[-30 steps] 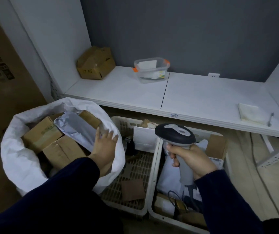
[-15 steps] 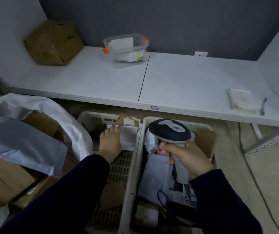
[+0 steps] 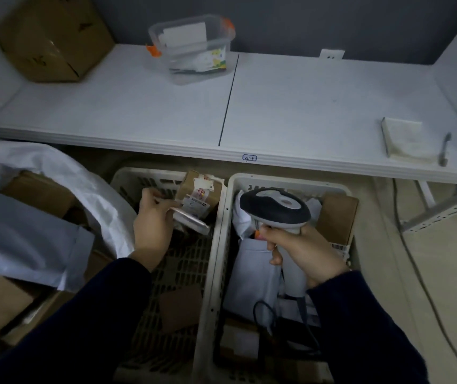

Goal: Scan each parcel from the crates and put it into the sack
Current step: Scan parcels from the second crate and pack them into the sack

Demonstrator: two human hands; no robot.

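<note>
In the left crate, the fingers and thumb of the left hand pinched one end of a flat white parcel, which was held tilted just in front of a brown labelled box. Over the right crate, the right hand had its fingers wrapped tight round the handle of the scanner, above pale mailers lying in that crate. The white sack stood open just beside the left crate, holding cardboard boxes and a grey mailer. Behind, a white shelf carried a clear container and a cardboard box.
</note>
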